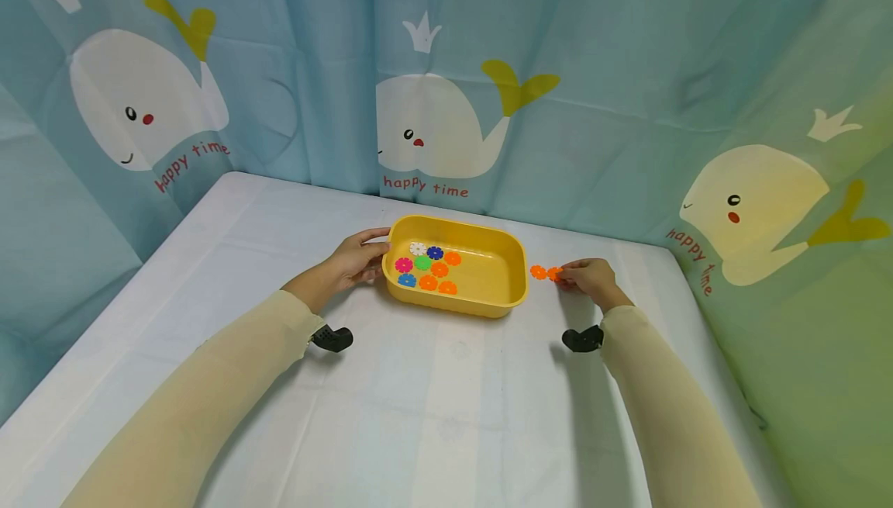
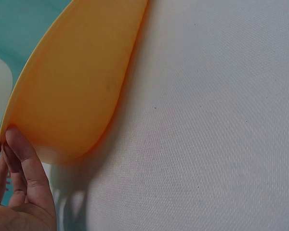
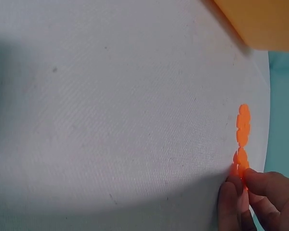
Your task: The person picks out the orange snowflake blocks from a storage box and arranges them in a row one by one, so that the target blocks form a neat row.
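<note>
A yellow plastic basin [image 1: 495, 279] stands toward the back of the table, with several flower-shaped snap discs [image 1: 439, 269] in its left half: orange, white, dark blue, light blue, green and pink. My left hand [image 1: 357, 260] grips the basin's left end, and the left wrist view shows the thumb and fingers [image 2: 31, 168] pinching its rim. Just right of the basin, my right hand [image 1: 589, 278] pinches one of two orange snap discs [image 3: 243, 126]. The pair is joined edge to edge, and the outer disc points at the basin's right wall.
A white cloth [image 1: 432, 415] covers the table. Blue-green curtains [image 1: 614, 66] with printed whales hang along its back and sides. A black wrist device [image 1: 333, 337] shows under the left sleeve, and another black device [image 1: 583, 339] under the right.
</note>
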Tool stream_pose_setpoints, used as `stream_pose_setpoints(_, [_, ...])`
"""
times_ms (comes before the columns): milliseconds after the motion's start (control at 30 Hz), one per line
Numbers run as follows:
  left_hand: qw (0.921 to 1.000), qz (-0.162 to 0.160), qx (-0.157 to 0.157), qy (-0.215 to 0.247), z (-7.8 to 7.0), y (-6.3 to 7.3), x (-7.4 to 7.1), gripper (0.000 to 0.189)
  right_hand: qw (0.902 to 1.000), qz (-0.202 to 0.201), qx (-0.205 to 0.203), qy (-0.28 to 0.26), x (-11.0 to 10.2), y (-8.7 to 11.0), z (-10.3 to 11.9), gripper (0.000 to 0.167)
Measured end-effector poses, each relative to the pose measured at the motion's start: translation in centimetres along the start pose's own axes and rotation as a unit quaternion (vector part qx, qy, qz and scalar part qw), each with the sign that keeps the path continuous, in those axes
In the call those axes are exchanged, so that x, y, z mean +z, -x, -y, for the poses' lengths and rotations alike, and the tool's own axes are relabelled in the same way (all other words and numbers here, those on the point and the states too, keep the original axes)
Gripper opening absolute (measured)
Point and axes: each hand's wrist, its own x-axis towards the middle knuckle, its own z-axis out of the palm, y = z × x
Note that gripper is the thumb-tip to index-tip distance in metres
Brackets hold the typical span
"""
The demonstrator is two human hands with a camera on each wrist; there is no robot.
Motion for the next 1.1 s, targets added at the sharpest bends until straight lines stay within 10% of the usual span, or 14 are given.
stream_pose_setpoints(1100, [1.0,0.005,0.003,0.004,0.0,0.1,-0.1,0.046,0.9995,-0.014,-0.027,-0.007,0.2,4.1,2.8,0.041])
